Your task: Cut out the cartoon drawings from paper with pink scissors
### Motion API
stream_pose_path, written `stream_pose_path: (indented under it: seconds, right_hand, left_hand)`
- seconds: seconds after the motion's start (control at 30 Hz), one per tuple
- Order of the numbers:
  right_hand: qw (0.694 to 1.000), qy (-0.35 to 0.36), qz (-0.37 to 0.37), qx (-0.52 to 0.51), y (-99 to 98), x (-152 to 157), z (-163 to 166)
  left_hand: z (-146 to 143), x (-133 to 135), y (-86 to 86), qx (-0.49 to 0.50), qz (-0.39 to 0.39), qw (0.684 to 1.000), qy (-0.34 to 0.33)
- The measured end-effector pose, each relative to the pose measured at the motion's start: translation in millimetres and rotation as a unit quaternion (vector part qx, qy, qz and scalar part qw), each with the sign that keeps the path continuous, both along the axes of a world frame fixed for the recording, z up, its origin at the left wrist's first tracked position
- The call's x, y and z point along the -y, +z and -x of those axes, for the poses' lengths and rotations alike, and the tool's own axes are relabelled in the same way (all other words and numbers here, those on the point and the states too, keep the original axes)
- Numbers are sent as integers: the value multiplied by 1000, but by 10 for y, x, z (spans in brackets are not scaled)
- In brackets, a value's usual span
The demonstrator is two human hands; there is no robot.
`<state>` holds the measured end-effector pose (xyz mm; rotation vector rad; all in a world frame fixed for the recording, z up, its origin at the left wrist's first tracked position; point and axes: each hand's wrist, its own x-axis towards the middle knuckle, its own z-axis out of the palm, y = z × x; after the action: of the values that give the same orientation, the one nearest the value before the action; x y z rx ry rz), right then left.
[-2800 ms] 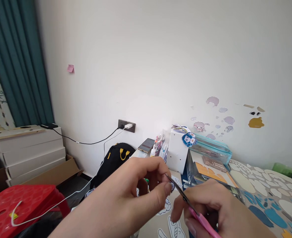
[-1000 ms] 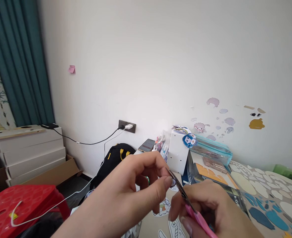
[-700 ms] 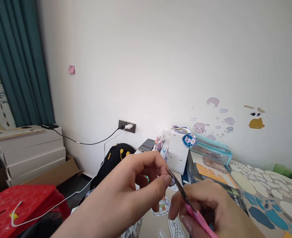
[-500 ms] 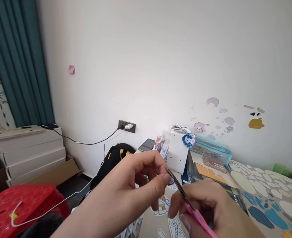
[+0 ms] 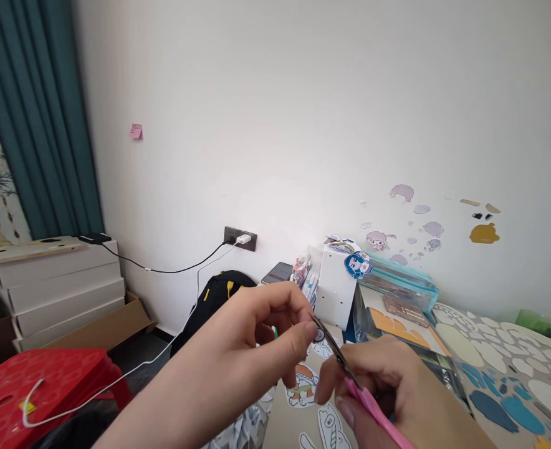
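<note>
In my right hand (image 5: pixel 378 386) is a pair of scissors with pink handles (image 5: pixel 373 411), its dark blades pointing up and left. The blade tips meet a small round paper cutout (image 5: pixel 320 335) at the fingertips of my left hand (image 5: pixel 275 343), pinched between thumb and index finger; most of it is hidden. Below the hands, a cartoon sticker with an orange top (image 5: pixel 302 386) and a white cartoon cutout (image 5: pixel 332 427) lie on the beige tabletop (image 5: pixel 285 430).
White paper scraps (image 5: pixel 245 427) pile up below my left wrist. A white box (image 5: pixel 335 290), a clear teal-edged pouch (image 5: pixel 397 280) and a phone (image 5: pixel 278 273) stand behind. Flat coloured pieces (image 5: pixel 493 408) cover the right side. A red stool (image 5: pixel 42 386) is at left.
Both hands and the scissors have shifted slightly left. The small cutout has turned a little at my left fingertips, and more of the sticker below shows.
</note>
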<state>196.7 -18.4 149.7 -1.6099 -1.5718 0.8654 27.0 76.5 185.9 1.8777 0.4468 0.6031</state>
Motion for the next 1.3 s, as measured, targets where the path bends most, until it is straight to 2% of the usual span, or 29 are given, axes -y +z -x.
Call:
stream_pose_path:
  seconds: [0.1, 0.2, 0.27, 0.3, 0.33, 0.4, 0.53, 0.63, 0.77, 0.9, 1.0, 1.1, 1.2, 1.3]
  right_hand:
    - [1000, 11, -12, -22, 11, -14, -17]
    - [999, 20, -19, -47, -32, -83, -7]
    - [995, 27, -15, -93, -131, -196, 39]
    - [988, 41, -8, -149, -202, -270, 76]
    - [974, 58, 13, -220, -284, -351, 122]
    - [957, 89, 55, -269, -458, -509, 225]
    - [938, 95, 104, -316, -711, -694, 376]
    - [919, 101, 113, -363, -758, -697, 361]
    - [902, 127, 91, -403, -679, -627, 245]
    - [904, 139, 41, -403, -498, -532, 123]
    - [922, 70, -61, -375, -324, -399, 48]
    - [951, -47, -162, -261, -160, -224, 14]
    - [964, -107, -168, -175, -46, -88, 22]
    - [973, -91, -146, -153, -3, -42, 33]
  left_hand:
    - [23, -39, 23, -13, -17, 1000, 13]
    - [79, -96, 84, -28, -62, 996, 60]
    - [120, -131, 127, -21, -81, 989, 122]
    - [137, -144, 144, -14, -88, 984, 156]
    - [151, -154, 156, -6, -96, 978, 186]
    - [166, -166, 167, -2, -110, 968, 224]
    - [152, -178, 159, -21, -117, 966, 230]
    - [127, -184, 144, -20, -118, 968, 220]
    - [105, -170, 131, -16, -117, 970, 213]
    - [87, -146, 140, -19, -121, 972, 202]
    - [59, -149, 144, -39, -108, 979, 165]
    - [5, -163, 125, -63, -93, 989, 98]
    - [-65, -148, 88, -78, -70, 993, 54]
    - [-119, -97, 54, -90, -48, 994, 31]
